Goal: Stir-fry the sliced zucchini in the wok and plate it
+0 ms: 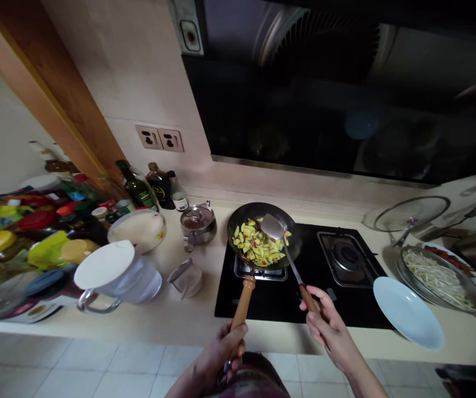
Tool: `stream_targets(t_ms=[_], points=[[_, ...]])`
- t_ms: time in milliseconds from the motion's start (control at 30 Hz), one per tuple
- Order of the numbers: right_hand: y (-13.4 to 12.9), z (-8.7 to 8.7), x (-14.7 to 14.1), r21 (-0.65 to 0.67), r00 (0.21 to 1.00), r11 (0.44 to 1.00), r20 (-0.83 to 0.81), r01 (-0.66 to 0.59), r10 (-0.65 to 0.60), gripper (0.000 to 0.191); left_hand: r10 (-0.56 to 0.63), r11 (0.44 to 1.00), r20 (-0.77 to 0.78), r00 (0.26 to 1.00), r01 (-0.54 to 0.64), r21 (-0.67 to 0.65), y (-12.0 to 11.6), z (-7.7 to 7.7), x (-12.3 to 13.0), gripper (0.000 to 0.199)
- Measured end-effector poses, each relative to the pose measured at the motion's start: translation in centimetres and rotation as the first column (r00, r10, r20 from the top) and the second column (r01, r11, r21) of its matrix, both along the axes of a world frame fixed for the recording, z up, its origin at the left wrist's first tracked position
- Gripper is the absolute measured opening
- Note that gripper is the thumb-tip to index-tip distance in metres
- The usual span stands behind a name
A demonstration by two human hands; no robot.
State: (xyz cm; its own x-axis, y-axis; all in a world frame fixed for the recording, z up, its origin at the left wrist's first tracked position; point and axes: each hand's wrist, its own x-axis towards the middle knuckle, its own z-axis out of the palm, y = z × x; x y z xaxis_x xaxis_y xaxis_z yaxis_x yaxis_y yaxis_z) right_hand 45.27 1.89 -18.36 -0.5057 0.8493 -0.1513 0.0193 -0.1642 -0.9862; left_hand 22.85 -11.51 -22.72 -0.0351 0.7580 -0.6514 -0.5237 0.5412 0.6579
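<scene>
My left hand (221, 351) grips the wooden handle (243, 303) of a dark wok (246, 213), which sits on the left burner grate (260, 272) of a black gas hob (337, 309). Inside the wok are stir-fried yellow-green vegetable slices (258, 246) with red bits. My right hand (327, 326) holds the wooden grip of a metal spatula (273, 226), whose blade rests in the wok above the food. The right burner (345, 255) has no pan on it.
A white plate (407, 312) leans at the hob's right edge, beside a glass dish of bean sprouts (437, 279). A glass lid (412, 214) stands behind them. Left of the hob are a steel pot (199, 224), a white jug (117, 273) and bottles (136, 188). A range hood (304, 94) hangs above.
</scene>
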Motion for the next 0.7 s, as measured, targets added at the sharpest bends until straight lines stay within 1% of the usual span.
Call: stream_targets(t_ms=[33, 67, 133, 167, 200, 233, 267, 300, 333, 367, 433, 500, 533, 567, 600, 633, 700], points=[[0.0, 1.4, 0.2, 0.03, 0.996, 0.998, -0.056, -0.063, 0.065, 0.04, 0.011, 1.0, 0.021, 1.0, -0.011, 0.004, -0.1, 0.0, 0.0, 0.049], [0.1, 2.9, 0.4, 0.087, 0.985, 0.987, -0.1, -0.135, 0.144, 0.043, 0.03, 0.999, 0.051, 0.998, -0.031, 0.019, -0.2, 0.0, 0.0, 0.049], [0.6, 5.6, 0.8, 0.231, 0.948, 0.937, -0.119, -0.264, 0.296, 0.072, 0.083, 0.994, 0.132, 0.988, -0.091, 0.056, -0.4, 0.1, -0.1, 0.049], [1.1, 6.8, 0.8, 0.288, 0.939, 0.911, -0.084, -0.296, 0.332, 0.082, 0.106, 0.991, 0.175, 0.979, -0.119, 0.068, -0.5, 0.1, -0.1, 0.049], [1.7, 7.9, 0.8, 0.326, 0.947, 0.897, -0.014, -0.298, 0.32, 0.082, 0.119, 0.988, 0.211, 0.97, -0.138, 0.075, -0.6, 0.2, -0.1, 0.049], [2.4, 8.9, 0.6, 0.356, 0.962, 0.894, 0.083, -0.271, 0.259, 0.069, 0.129, 0.986, 0.232, 0.964, -0.15, 0.075, -0.7, 0.2, 0.0, 0.049], [3.1, 9.9, 0.3, 0.387, 0.969, 0.895, 0.187, -0.222, 0.16, 0.05, 0.133, 0.986, 0.239, 0.962, -0.154, 0.07, -0.7, 0.2, 0.0, 0.051], [3.9, 10.8, -0.1, 0.423, 0.956, 0.887, 0.288, -0.183, 0.059, 0.035, 0.131, 0.987, 0.231, 0.964, -0.149, 0.063, -0.7, 0.2, 0.1, 0.054], [4.7, 11.8, -0.6, 0.462, 0.926, 0.87, 0.377, -0.171, -0.019, 0.027, 0.125, 0.988, 0.214, 0.969, -0.141, 0.06, -0.7, 0.1, 0.2, 0.058], [5.5, 12.8, -1.3, 0.5, 0.888, 0.843, 0.455, -0.196, -0.063, 0.025, 0.115, 0.99, 0.197, 0.974, -0.129, 0.06, -0.6, 0.0, 0.3, 0.062], [7.4, 15.1, -3.0, 0.568, 0.813, 0.76, 0.575, -0.316, -0.091, 0.022, 0.088, 0.993, 0.17, 0.982, -0.099, 0.061, -0.6, -0.2, 0.4, 0.066], [9.6, 17.5, -5.1, 0.607, 0.726, 0.662, 0.674, -0.439, -0.137, 0.017, 0.061, 0.996, 0.134, 0.989, -0.07, 0.056, -0.5, -0.2, 0.4, 0.062], [11.0, 18.5, -6.3, 0.624, 0.686, 0.62, 0.704, -0.476, -0.183, 0.015, 0.05, 0.997, 0.11, 0.993, -0.055, 0.051, -0.5, -0.2, 0.4, 0.059], [12.4, 19.3, -7.4, 0.64, 0.653, 0.593, 0.719, -0.488, -0.238, 0.014, 0.037, 0.998, 0.087, 0.995, -0.041, 0.045, -0.4, -0.2, 0.4, 0.056], [13.8, 19.6, -8.5, 0.656, 0.639, 0.591, 0.714, -0.47, -0.285, 0.014, 0.028, 0.999, 0.068, 0.997, -0.031, 0.04, -0.4, -0.1, 0.4, 0.054], [15.2, 19.6, -9.3, 0.661, 0.64, 0.619, 0.703, -0.425, -0.311, 0.014, 0.024, 0.999, 0.054, 0.998, -0.026, 0.034, -0.4, 0.0, 0.4, 0.053], [17.2, 18.4, -10.5, 0.641, 0.67, 0.703, 0.671, -0.308, -0.318, 0.015, 0.024, 1.0, 0.037, 0.999, -0.025, 0.016, -0.2, 0.1, 0.4, 0.051]])
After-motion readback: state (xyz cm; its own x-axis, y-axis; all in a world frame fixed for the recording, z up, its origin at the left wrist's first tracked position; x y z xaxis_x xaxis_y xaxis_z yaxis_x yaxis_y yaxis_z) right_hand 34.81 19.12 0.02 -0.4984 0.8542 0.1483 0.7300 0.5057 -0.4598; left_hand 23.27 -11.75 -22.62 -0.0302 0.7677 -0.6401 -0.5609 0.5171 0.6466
